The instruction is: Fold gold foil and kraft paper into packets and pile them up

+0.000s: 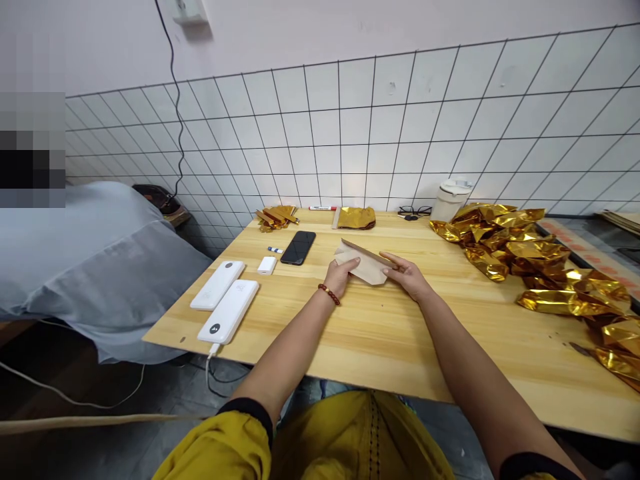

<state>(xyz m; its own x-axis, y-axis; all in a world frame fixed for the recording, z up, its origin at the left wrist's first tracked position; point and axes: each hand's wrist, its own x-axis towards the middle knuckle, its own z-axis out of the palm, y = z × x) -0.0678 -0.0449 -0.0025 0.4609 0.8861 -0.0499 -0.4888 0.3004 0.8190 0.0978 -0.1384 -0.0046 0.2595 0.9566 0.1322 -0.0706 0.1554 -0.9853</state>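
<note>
A tan sheet of paper (367,267), partly folded with one flap raised, lies on the wooden table (380,333). My left hand (341,275) presses on its left side with the fingers closed over the edge. My right hand (407,272) holds the raised fold on the right, fingers pinched along its dark edge. A red bead bracelet (329,294) circles my left wrist.
A heap of gold foil sheets (540,267) fills the right side. Folded gold pieces (276,217), a gold pouch (356,217), a red marker (323,208), glasses (414,212) and a white jug (450,198) stand at the back. A phone (298,247) and two power banks (224,300) lie left. A person in grey (90,260) sits left.
</note>
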